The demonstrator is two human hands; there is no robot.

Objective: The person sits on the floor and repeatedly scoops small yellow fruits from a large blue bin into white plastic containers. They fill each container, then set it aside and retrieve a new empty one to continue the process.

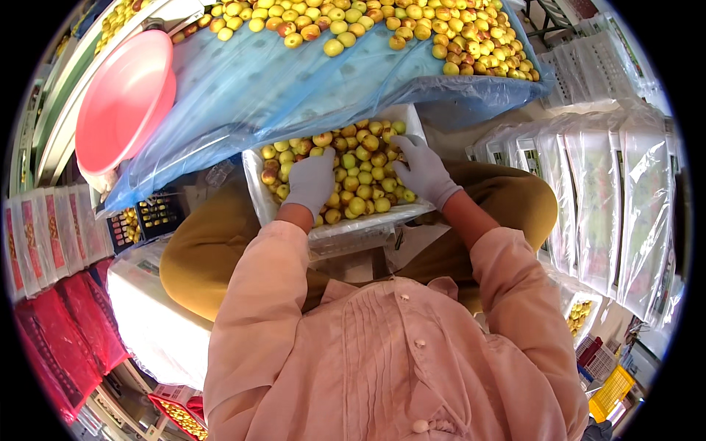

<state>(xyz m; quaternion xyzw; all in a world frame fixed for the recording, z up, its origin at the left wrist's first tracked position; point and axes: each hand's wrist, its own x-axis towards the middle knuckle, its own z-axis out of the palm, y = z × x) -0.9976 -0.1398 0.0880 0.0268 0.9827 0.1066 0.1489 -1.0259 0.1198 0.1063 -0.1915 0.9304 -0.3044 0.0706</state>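
Between my knees stands a white box (254,184) lined with clear plastic and filled with small round yellow-green fruit (360,176), many with reddish-brown patches; they look like jujubes. Both my hands wear pale thin gloves. My left hand (312,181) rests on the fruit at the box's left part, its fingers turned down and their tips hidden. On the right side my right hand (425,173) reaches over the rim, thumb and fingers apart against the fruit. Nothing shows lifted in it.
Beyond the box, a table covered with blue plastic film (294,88) carries a large heap of the same fruit (471,37). A pink basin (125,103) sits at its left end. Plastic-wrapped white boxes (588,191) stand at right; a dark crate (158,217) is at left.
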